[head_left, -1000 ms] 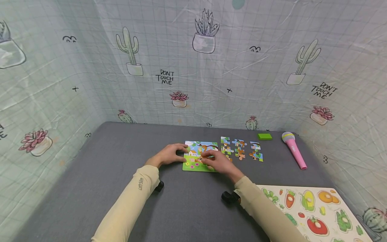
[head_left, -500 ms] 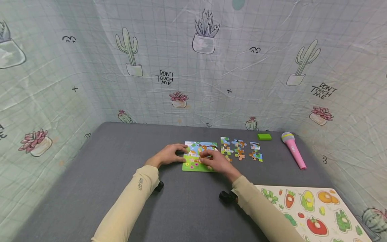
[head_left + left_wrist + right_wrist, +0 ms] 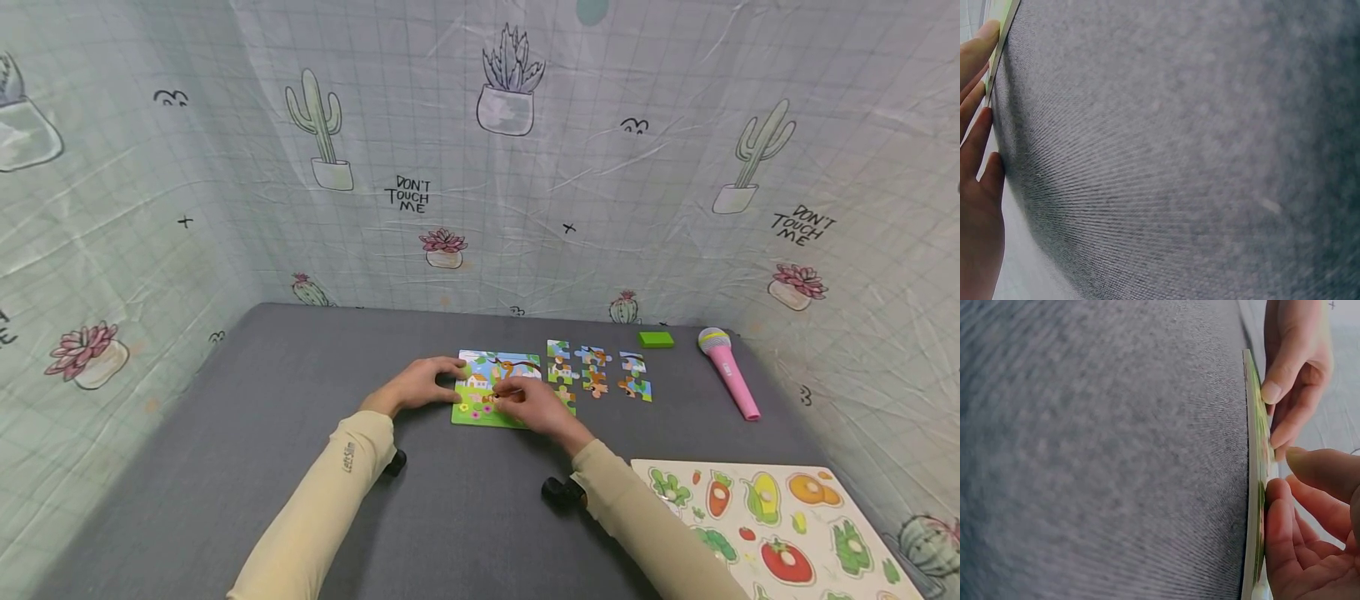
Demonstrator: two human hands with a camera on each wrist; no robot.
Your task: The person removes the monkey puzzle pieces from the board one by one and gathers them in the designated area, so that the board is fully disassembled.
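Note:
A jigsaw puzzle board [image 3: 476, 410] with a farm scene of a house and flowers lies flat on the grey table. My left hand [image 3: 416, 382] rests at its left edge, thumb and fingertips touching the rim. Over the board's right half is my right hand [image 3: 536, 408], fingers bent. In the right wrist view, the lower fingertips of my right hand [image 3: 1300, 550] touch the board's face, and nothing shows between thumb and forefinger. Part of the picture under this hand is hidden. Several loose puzzle pieces [image 3: 595, 383] lie right of the board.
A green block [image 3: 656, 339] sits at the back right, with a pink toy microphone [image 3: 731, 377] beside it. A vegetable picture board [image 3: 738, 546] lies at the front right, partly under the right forearm. A cactus-print cloth [image 3: 480, 208] stands round the table.
My right hand has shifted slightly to the left over the board, uncovering more of a loose piece at the board's right. The left hand has stayed at the left edge.

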